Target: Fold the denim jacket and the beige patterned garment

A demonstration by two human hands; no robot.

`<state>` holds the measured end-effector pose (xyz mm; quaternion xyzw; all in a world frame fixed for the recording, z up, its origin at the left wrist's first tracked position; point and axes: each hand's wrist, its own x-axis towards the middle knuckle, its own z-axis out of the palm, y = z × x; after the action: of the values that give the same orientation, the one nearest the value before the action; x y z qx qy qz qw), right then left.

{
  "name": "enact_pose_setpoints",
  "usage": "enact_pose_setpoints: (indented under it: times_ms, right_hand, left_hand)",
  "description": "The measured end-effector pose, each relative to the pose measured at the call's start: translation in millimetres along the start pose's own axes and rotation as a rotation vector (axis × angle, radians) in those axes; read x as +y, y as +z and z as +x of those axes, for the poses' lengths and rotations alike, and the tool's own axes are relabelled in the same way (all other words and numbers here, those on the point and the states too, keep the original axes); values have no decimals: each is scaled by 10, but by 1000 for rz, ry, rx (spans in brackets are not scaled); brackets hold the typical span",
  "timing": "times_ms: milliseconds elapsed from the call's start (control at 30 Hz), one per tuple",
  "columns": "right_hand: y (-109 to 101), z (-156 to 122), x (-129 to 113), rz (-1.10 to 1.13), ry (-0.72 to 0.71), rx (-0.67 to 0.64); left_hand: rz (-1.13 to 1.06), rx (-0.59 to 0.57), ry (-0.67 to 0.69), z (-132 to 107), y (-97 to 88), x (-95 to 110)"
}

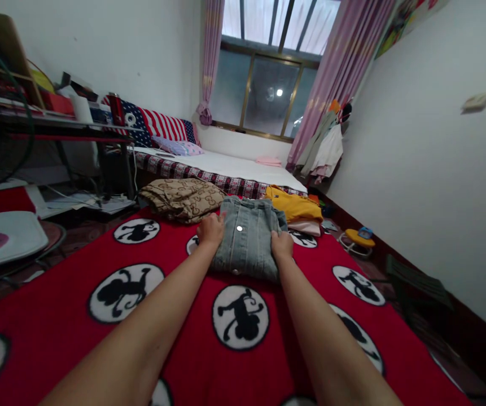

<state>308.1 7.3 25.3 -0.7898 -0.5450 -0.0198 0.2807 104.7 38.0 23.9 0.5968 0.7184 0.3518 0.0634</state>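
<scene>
A folded grey-blue denim jacket (249,242) with metal buttons lies on a red blanket (187,338) patterned with black figures in white circles. My left hand (211,230) grips its left edge, fingers curled round the cloth. On the opposite edge, my right hand (282,246) is closed on the denim too, its fingertips partly hidden. Behind the jacket to the left rests a brown patterned garment (183,198). A folded yellow garment (296,204) sits behind it to the right, on top of a pale pink one (306,227).
A cluttered desk (56,121) stands at the left, with a white chair seat (5,239) in front. Beyond the blanket is a couch or bed with a white cover (226,162). Clothes (327,146) hang by the curtain. On the right floor stands a yellow stool (359,238).
</scene>
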Motion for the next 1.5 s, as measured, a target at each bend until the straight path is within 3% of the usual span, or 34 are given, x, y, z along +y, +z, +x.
enact_pose_setpoints:
  times_ms: [200, 333, 400, 500, 567, 633, 700, 767, 833, 933, 1167, 1333, 1500]
  right_hand:
    - [-134, -184, -6, 138, 112, 216]
    - [-150, -270, -27, 157, 246, 151]
    - [-178, -255, -78, 121, 238, 159]
    - [-279, -161, -226, -26, -36, 278]
    - [-328, -70, -334, -109, -337, 313]
    - [-299, 25, -390, -136, -549, 249]
    - [-178, 112, -362, -161, -550, 68]
    - [-14, 186, -272, -176, -403, -176]
    - [127, 244, -176, -176, -291, -338]
    - [217, 292, -111, -173, -282, -363]
    - [189, 276, -141, -231, -251, -384]
    - [183, 255, -138, -196, -217, -426]
    - [150, 194, -137, -155, -147, -490]
  left_hand:
    - [-160, 163, 194, -105, -23, -38]
    - [-89, 131, 179, -141, -71, 9]
    - [6, 142, 204, -113, -142, 77]
    - [107, 119, 365, -2, -223, 246]
    - [113, 17, 531, 93, -190, 365]
    - [120, -133, 622, 177, -68, 441]
    - [136, -343, 590, 241, 107, 452]
    - [150, -546, 517, 290, 267, 417]
    - [160, -657, 485, 329, 365, 375]
    - [160, -672, 489, 358, 390, 348]
    - [190, -620, 449, 242, 282, 370]
    - [241, -677, 335, 101, 136, 374]
    - [272, -612, 185, -64, -7, 425]
